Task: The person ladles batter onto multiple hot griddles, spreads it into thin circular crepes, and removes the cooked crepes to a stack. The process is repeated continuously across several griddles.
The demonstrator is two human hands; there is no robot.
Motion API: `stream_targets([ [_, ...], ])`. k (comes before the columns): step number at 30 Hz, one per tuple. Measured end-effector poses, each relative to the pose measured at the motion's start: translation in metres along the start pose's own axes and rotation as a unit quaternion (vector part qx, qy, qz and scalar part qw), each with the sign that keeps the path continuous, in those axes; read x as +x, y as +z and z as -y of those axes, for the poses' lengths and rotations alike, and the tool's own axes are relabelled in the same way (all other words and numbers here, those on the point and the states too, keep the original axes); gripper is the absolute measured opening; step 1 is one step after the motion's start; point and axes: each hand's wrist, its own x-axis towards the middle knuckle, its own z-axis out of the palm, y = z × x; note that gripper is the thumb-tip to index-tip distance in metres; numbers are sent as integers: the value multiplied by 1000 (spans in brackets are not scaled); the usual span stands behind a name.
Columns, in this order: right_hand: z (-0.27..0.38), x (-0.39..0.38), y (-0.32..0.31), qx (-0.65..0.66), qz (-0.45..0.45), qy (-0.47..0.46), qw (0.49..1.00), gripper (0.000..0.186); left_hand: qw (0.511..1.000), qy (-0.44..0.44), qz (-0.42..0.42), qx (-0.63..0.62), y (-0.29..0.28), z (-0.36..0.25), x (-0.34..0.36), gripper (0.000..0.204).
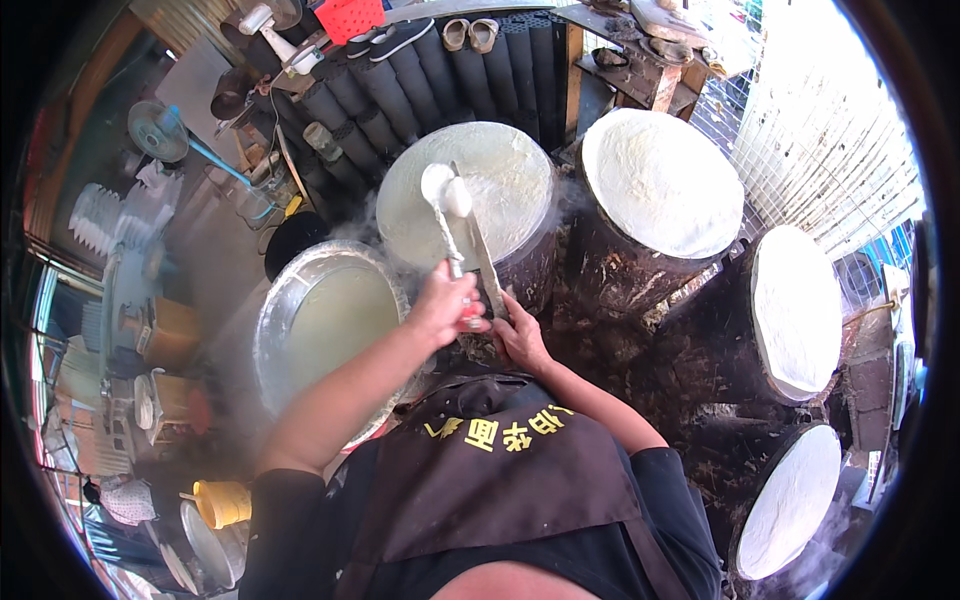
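Ladle [446, 192]: white bowl rested on the steamer drum's pale batter sheet; its thin handle ran down into the left hand.
Left hand [443, 305]: fingers [468, 300] were closed around the handle's lower end, well below the bowl.
Flat stick [483, 255]: long, narrow, lay just beside the ladle handle, its far end over the sheet.
Right hand [520, 335]: fingers were wrapped on the stick's near end.
Steamer drum [470, 195]: round, steaming, directly ahead of both hands.
Batter basin [325, 320]: large metal, pale liquid, left of the hands.
Other drums [660, 185]: white sheets on top, to the right.
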Motion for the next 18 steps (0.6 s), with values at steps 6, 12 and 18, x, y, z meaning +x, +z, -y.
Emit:
stream_targets([
  [6,14,-17,11,-169,-2,-222,960,51,903,-127,109,-396,-41,12,-16,8],
  [12,29,6,-28,-399,-150,-124,896,51,884,-66,216,-409,-155,11,-107,35],
  [18,24,-12,11,-456,-28,-190,869,54,919,-48,156,-358,-200,25,-126,33],
])
